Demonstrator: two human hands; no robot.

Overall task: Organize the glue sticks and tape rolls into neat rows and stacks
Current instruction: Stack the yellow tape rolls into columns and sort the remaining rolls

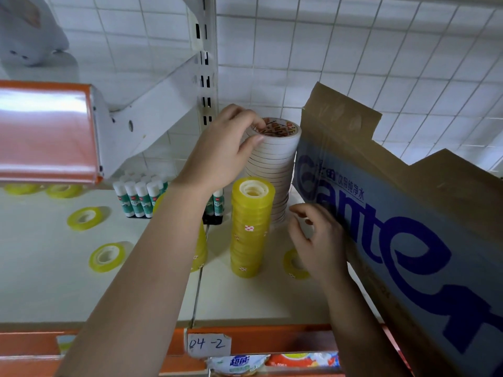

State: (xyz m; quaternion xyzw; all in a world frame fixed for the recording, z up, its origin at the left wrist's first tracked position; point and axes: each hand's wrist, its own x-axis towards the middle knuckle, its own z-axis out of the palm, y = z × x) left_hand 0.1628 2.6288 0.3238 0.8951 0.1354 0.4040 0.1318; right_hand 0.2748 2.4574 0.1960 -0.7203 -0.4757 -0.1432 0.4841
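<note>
A tall stack of white tape rolls (275, 170) stands at the back of the white shelf (40, 281). My left hand (223, 148) pinches the top roll of that stack, fingers inside the core and thumb on the outer edge. In front stands a stack of yellow tape rolls (250, 227); a second yellow stack (201, 248) is mostly hidden behind my left forearm. My right hand (315, 238) hovers low beside the white stack with loosely curled fingers, holding nothing. Under it lies a loose yellow roll (292, 263). Upright glue sticks (138, 197) stand in rows to the left.
Loose yellow rolls lie on the shelf's left part (84, 217), (107, 257), (62, 190). A large cardboard box (408, 213) with blue print leans against the shelf's right side. A shelf bracket (152, 115) and an orange-edged upper shelf (46, 131) overhang at left.
</note>
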